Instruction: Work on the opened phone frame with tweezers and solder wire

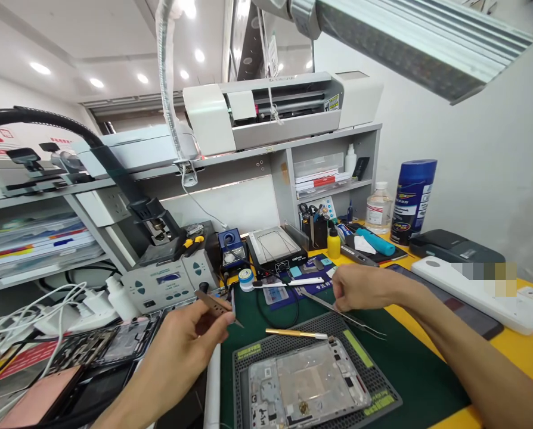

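Observation:
My left hand is closed on flat, perforated metal tweezers, their thin tip pointing down to the right. My right hand is curled at the back of the green mat, its fingertips turned away and partly hidden. Beside those fingers a long pair of silver tweezers lies slanted; I cannot tell whether the hand grips it. In front, an opened phone frame rests on a grey perforated pad. A gold-handled pen-like tool lies along the pad's back edge.
A white-handled brush and a small round tub lie behind the pad. Soldering station, cables and phone parts crowd the left. A yellow bottle, a blue spray can and a long white device stand or lie right.

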Demonstrator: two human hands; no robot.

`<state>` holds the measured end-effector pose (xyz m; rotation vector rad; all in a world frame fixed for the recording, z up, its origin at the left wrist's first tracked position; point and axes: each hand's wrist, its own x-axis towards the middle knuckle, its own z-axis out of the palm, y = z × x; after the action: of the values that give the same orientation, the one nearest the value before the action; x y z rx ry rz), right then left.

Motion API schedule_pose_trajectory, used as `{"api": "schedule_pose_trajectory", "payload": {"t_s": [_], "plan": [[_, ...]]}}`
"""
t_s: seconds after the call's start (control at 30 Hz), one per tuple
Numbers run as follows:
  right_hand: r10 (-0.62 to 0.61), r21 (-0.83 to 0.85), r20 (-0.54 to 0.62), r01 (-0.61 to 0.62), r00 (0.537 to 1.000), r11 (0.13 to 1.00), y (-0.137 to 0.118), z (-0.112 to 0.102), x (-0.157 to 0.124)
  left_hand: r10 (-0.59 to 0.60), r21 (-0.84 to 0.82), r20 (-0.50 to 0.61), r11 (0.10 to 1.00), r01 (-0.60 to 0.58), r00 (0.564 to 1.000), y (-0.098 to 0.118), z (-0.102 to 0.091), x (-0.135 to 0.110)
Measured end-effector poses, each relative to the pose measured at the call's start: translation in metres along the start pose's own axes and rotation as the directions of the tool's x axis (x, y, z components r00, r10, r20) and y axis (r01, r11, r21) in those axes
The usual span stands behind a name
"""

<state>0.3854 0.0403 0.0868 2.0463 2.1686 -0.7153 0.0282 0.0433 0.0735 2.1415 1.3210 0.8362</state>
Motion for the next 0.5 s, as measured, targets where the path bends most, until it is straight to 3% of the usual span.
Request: {"api": "schedule_pose_trajectory", "payload": {"t_s": [0.17,0.3,0.4,0.5], "plan": [[0.047,0.058,0.089,-0.052,0.995,0.997,0.004,0.017,0.017,0.033,-0.04,0.032,0.999,-0.032,0.999,-0.017,-0.009,-0.016],[0.047,0.194,0.045,-0.055,0.998,0.979,0.017,0.012,0.019,0.033,-0.036,0.035,0.999,-0.032,0.999,-0.027,-0.021,-0.027],[-0.048,0.396,-0.093,0.081,0.995,0.915,0.026,0.0,0.009,0.039,-0.029,0.039,0.999,-0.037,0.999,-0.032,-0.031,-0.032],[-0.164,0.581,-0.249,0.283,0.955,0.763,0.022,-0.002,-0.002,0.055,-0.021,0.061,0.998,-0.054,0.997,-0.034,-0.034,-0.034]]}}
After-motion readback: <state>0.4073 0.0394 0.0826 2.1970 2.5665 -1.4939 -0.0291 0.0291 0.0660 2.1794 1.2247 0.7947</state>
